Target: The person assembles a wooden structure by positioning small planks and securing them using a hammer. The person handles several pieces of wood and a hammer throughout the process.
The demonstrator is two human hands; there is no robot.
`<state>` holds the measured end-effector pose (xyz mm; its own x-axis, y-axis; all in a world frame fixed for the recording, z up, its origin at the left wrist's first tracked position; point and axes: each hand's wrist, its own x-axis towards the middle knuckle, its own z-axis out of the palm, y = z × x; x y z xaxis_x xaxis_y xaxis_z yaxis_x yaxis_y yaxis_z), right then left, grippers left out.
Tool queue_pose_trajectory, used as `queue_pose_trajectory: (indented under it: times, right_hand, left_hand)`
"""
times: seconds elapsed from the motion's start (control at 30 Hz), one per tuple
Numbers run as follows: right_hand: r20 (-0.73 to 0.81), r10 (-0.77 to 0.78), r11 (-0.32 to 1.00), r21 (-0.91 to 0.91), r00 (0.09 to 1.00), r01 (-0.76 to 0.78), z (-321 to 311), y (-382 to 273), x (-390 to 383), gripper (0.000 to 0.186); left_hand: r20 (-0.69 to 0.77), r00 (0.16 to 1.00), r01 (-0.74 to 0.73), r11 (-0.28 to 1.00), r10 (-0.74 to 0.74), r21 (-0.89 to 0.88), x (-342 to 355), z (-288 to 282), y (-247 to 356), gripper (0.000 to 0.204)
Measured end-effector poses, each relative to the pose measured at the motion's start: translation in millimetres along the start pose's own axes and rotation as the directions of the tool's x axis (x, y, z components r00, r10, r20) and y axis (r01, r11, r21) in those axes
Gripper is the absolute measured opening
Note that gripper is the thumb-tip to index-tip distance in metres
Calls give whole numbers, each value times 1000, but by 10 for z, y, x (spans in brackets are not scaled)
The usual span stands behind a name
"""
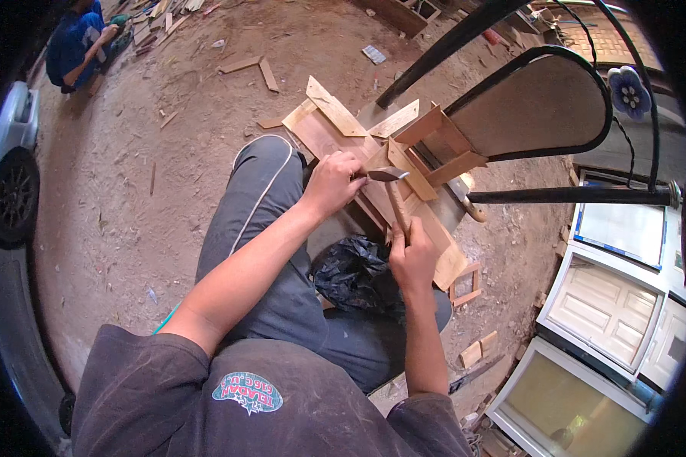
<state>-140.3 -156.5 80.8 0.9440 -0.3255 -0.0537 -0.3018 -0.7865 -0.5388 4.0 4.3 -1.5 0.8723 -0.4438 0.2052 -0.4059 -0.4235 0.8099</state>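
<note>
the hammer (397,199) is grey at the head and tan along the handle. the boards (335,108) mix pale yellow with reddish brown. the shirt (297,411) is faded charcoal with a green, red and white print (247,391); the trousers (255,186) are slate, piped in white. the plastic bag (349,268) is black, the flower ornament (629,92) violet-blue.

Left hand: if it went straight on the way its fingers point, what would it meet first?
The left hand would probably meet the hammer head first; how their heights compare is hard to judge.
</note>
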Motion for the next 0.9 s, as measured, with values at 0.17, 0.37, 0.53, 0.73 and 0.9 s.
queue_pose_trajectory:
  times: [0.17,0.37,0.53,0.73,0.9]
  right_hand:
    - [0,-31,998,-52,1000,31,-7,12,1,23]
    - [42,29,993,-112,999,-24,8,15,-16,23]
    - [-48,-35,999,-31,998,34,23,16,-24,24]
    - [-18,-21,999,-35,1000,21,40,32,-36,25]
    - [17,9,996,-89,1000,-7,46,30,-54,24]
  left_hand:
    - [-21,1000,-20,1000,20,-11,-6,-3,13,15]
    - [-16,1000,-8,1000,7,-10,-10,2,6,15]
    - [-2,1000,2,999,-2,-36,-22,-6,16,15]
    - [-13,1000,-4,1000,4,-12,-31,3,7,17]
    - [-12,1000,-5,1000,5,-20,-40,-1,18,23]
